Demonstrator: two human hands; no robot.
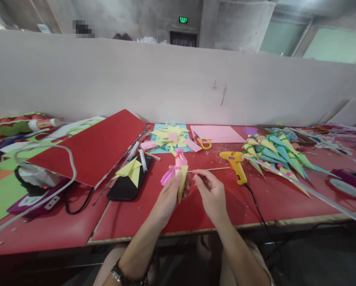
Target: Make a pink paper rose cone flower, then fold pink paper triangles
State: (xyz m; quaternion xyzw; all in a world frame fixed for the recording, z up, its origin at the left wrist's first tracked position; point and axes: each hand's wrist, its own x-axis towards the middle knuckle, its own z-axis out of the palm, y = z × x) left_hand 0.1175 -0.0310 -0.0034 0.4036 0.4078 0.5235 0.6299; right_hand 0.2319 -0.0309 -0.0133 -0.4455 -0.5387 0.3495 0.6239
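My left hand (169, 190) is closed around a yellow paper cone (182, 178), pointed end down. Pink folded paper (180, 159) with a small pink ball on top fills the cone's mouth. Just to the right, my right hand (210, 192) is raised with thumb and fingertips drawn together; anything between them is too small to make out. A thin stick (221, 169) runs behind those fingers. Beside the cone, on its left, is a shiny pink plastic item (167, 177). A yellow glue gun (236, 163) lies on the red table right of my right hand.
Finished paper cones (281, 149) are heaped at the right. Yellow paper scraps (170, 135) and scissors (206, 143) lie towards the back. A black phone (124, 188) bears folded yellow paper (130, 171) and a marker (143, 160). Left is a purple power strip (37, 198) with cables.
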